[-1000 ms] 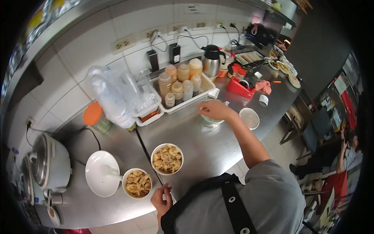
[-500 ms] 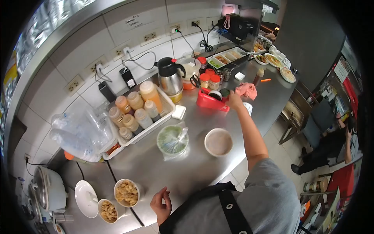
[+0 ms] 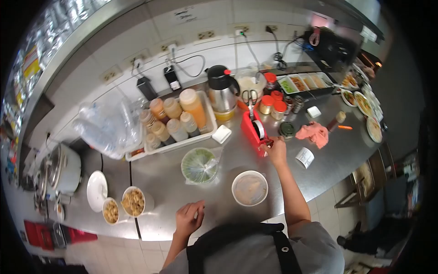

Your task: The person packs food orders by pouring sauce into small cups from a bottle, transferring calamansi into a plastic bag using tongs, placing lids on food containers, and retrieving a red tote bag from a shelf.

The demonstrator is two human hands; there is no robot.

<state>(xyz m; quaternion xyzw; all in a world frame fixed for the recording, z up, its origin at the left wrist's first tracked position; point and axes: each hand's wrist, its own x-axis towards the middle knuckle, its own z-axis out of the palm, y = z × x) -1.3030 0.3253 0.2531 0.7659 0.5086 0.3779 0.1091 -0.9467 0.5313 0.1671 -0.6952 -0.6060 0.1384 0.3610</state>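
Observation:
My right hand (image 3: 275, 150) is closed at the near end of a red tape dispenser (image 3: 252, 130); what its fingers pinch is too small to name. Scissors (image 3: 249, 101) stand upright at the dispenser's far end. Curled over the counter's front edge, my left hand (image 3: 190, 218) touches no object that shows. Between the hands sits a white tub (image 3: 249, 188) with pale contents. A bowl wrapped in clear plastic (image 3: 199, 166), green inside, lies farther back. Two paper bowls of fried food, one larger (image 3: 133, 202) and one smaller (image 3: 111, 211), stand at the left.
A white basket of squeeze bottles (image 3: 207, 130) lines the wall beside a steel jug (image 3: 222, 91). Red-lidded jars (image 3: 278, 109), a pink cloth (image 3: 314, 134) and a white cup (image 3: 305, 157) are at the right. A rice cooker (image 3: 68, 169) stands far left.
The view has shifted. My right hand moved from the plastic-wrapped bowl to the red dispenser, which is now turned with its near end toward me. My left hand stays near the counter's front edge.

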